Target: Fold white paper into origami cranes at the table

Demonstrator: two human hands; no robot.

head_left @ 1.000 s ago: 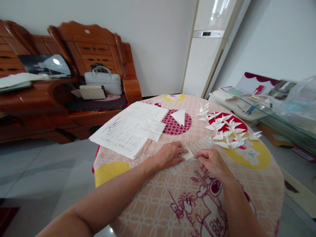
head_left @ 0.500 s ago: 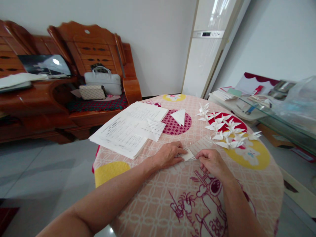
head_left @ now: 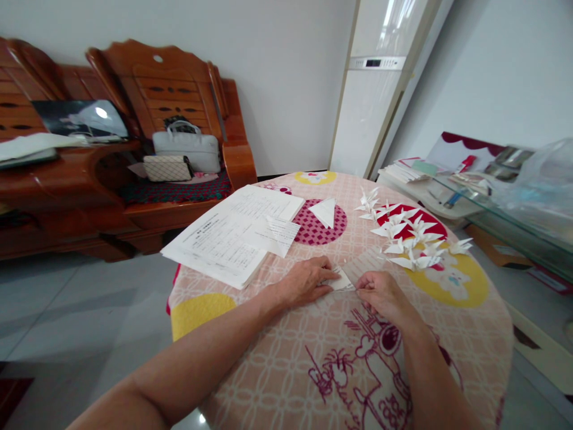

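A small piece of folded paper (head_left: 342,280) with printed lines lies on the round table, between my two hands. My left hand (head_left: 311,279) rests over its left part, fingers curved and thumb pressing it against the cloth. At its right corner my right hand (head_left: 378,292) is closed, thumb and fingers pinching the edge. Beyond the hands, a flat translucent sheet (head_left: 369,260) lies partly behind the right hand. Several white paper cranes (head_left: 412,236) stand grouped at the right. Folded paper triangles (head_left: 324,212) lie farther back on the table.
A stack of printed sheets (head_left: 228,233) lies at the left, with a partly folded paper (head_left: 284,235) on its edge. The patterned tablecloth (head_left: 277,358) covers the table. A glass-topped stand (head_left: 492,209) is at the right, a wooden sofa (head_left: 179,101) at the left.
My right hand's fingers have closed in slightly at the paper's right corner. My left hand stays in the same place.
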